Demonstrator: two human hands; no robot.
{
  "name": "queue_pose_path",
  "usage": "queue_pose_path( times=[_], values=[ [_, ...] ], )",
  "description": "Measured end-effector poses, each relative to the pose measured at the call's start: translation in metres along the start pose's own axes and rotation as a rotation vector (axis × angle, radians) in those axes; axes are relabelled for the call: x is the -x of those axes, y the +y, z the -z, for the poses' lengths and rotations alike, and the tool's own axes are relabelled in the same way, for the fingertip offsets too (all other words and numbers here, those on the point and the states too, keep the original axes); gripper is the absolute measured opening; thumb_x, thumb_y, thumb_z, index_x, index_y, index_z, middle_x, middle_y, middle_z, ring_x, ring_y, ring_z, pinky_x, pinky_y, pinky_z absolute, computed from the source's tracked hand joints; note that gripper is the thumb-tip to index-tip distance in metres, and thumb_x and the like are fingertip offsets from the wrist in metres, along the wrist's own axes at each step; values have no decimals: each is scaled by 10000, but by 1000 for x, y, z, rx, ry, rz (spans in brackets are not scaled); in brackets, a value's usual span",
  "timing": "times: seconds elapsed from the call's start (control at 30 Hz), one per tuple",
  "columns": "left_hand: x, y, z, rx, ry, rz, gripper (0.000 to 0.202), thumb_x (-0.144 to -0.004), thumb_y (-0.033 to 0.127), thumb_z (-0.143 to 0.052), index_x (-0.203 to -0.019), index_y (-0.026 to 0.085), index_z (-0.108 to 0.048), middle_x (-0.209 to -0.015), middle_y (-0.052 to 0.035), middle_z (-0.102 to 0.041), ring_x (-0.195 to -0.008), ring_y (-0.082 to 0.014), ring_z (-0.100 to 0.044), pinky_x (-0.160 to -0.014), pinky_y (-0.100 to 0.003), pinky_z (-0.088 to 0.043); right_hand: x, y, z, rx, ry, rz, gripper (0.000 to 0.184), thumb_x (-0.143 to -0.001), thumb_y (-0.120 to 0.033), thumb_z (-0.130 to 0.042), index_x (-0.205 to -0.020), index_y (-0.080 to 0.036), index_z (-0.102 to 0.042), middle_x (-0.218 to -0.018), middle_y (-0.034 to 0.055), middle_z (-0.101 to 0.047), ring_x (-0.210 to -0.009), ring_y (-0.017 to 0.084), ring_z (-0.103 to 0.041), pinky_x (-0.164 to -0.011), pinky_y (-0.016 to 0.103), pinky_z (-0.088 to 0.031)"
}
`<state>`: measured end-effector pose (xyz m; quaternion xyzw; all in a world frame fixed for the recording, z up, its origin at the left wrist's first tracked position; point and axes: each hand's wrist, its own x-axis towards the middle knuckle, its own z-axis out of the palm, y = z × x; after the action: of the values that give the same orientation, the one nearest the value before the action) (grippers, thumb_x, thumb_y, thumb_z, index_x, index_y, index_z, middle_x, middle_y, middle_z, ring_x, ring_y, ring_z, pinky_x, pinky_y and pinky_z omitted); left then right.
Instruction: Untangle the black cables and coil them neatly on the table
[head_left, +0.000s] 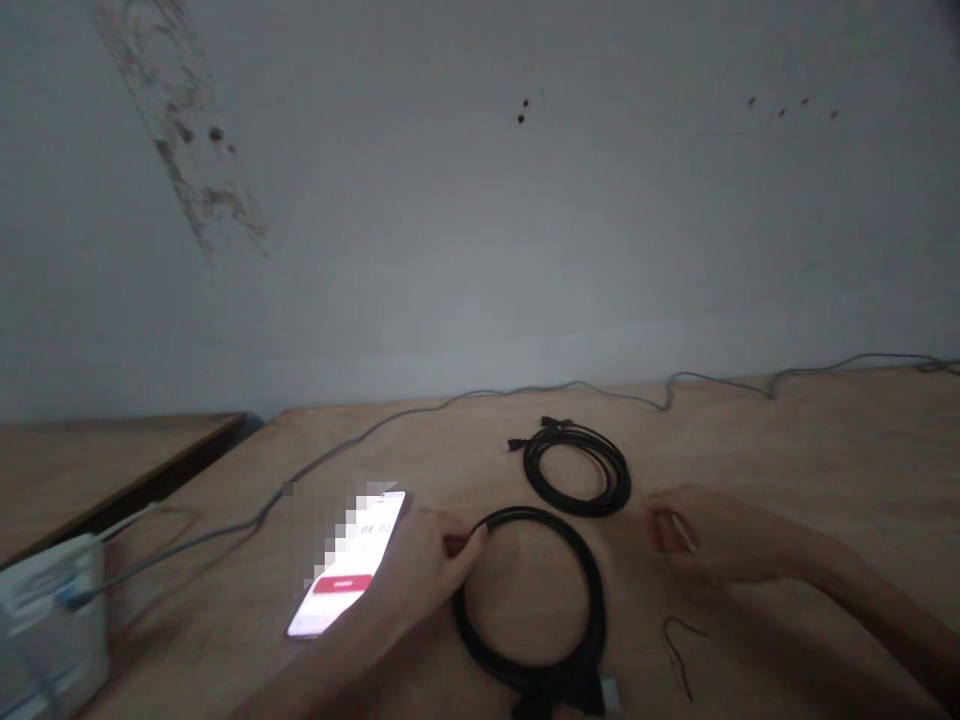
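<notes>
My left hand [439,555] pinches the left side of a coiled black cable [596,590] between thumb and fingers. The coil lies on the wooden table, its thick bundled end and a pale connector low in the picture. Right of it, my right hand [701,535] hovers with fingers curled in toward the thumb; whatever sits between the fingertips is too blurred to make out. A thin dark wire tie [679,655] lies bent on the wood below that hand. Behind, a second coiled black cable [619,485] rests with its plugs toward the upper left.
A lit phone [341,585] lies left of my left hand. At the far left stands a white box [82,640] with a grey cord [322,460] running from it along the back of the table [810,440]. A marked wall [450,240] rises behind.
</notes>
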<state>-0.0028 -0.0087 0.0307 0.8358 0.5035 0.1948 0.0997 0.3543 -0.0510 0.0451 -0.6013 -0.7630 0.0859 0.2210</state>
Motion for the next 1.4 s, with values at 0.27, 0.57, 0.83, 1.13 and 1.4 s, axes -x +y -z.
queue_pose_path(
  times=[0.27, 0.57, 0.83, 1.13, 1.4],
  values=[
    [0, -3, -7, 12, 33, 116, 378, -925, 492, -534, -678, 209, -576, -628, -1, -615, -604, -180, -566, -569, -282, -316, -10, 20, -23, 215, -103, -132, 59, -725, -154, -630, -756, -204, -623, -784, 81, -719, -725, 230, -623, -592, 282, -344],
    [4, -5, -14, 9, -41, 84, 171, -801, 248, -592, -667, 218, -491, -618, 20, -576, -624, -179, -570, -586, -276, -321, -13, 21, -42, 90, -31, -75, 127, -704, -119, -598, -754, -233, -624, -734, 56, -690, -718, 236, -631, -622, 310, -393],
    [3, -4, -13, 82, -47, 114, 156, -737, 170, -567, -624, 214, -468, -580, 45, -515, -592, -154, -526, -574, -263, -319, -13, 16, -40, -55, -4, -34, 175, -775, -207, -563, -928, -225, -643, -679, 12, -631, -578, 182, -542, -561, 290, -388],
    [1, -8, -14, 127, -80, 154, 171, -720, 207, -594, -614, 216, -460, -560, 56, -518, -559, -146, -524, -546, -253, -316, -16, 19, -44, -117, 124, 110, 324, -852, -232, -560, -1153, -198, -677, -789, 35, -674, -635, 188, -603, -601, 304, -464],
    [1, -12, -15, 23, -23, 152, 241, -873, 432, -606, -782, 210, -588, -640, 25, -593, -616, -189, -579, -579, -289, -332, -11, -2, -58, -221, 185, 241, 244, -868, -140, -520, -932, -201, -747, -890, 79, -715, -830, 224, -667, -724, 338, -509]
  ],
)
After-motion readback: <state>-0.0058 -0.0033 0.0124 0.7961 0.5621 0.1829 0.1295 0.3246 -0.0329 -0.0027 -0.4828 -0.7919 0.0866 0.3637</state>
